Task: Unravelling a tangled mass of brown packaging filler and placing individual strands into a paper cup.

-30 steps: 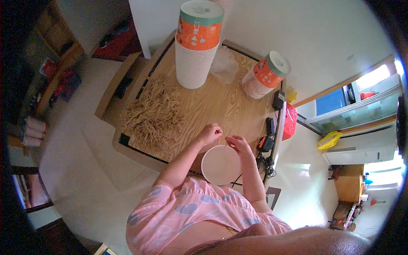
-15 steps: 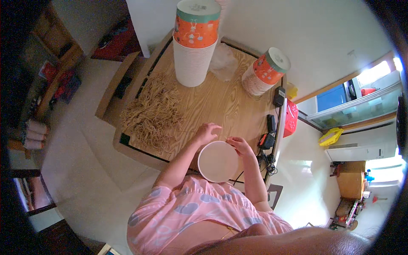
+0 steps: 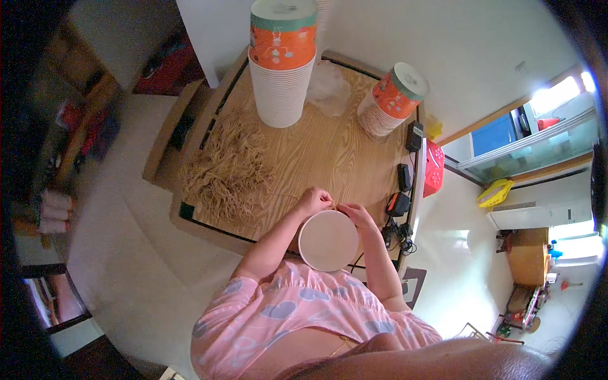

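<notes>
A white round paper bucket [image 3: 328,240] rests against my front at the near table edge, its round white face toward me. At its far rim my left hand [image 3: 315,201] is closed in a pinch, with a bit of tan cord at the fingertips. My right hand [image 3: 358,216] is closed at the bucket's far right rim, its fingertips close to the left ones. What lies under the right fingers is mostly hidden. Left of my hands a loose heap of tan cords [image 3: 228,171] covers the table [image 3: 316,158]; a thin strand shows between heap and left hand.
A tall stack of white buckets [image 3: 282,88], topped with orange and green, stands at the back. A shorter stack [image 3: 392,98] stands back right, beside a crumpled clear plastic bag [image 3: 329,92]. Black adapters [image 3: 403,180] and cables [image 3: 399,237] line the right edge, next to a red basket [image 3: 433,168].
My left hand has gone from spread fingers to a pinch and moved right, against the right fingertips. The bucket has stayed nearly in place. The view has shifted slightly.
</notes>
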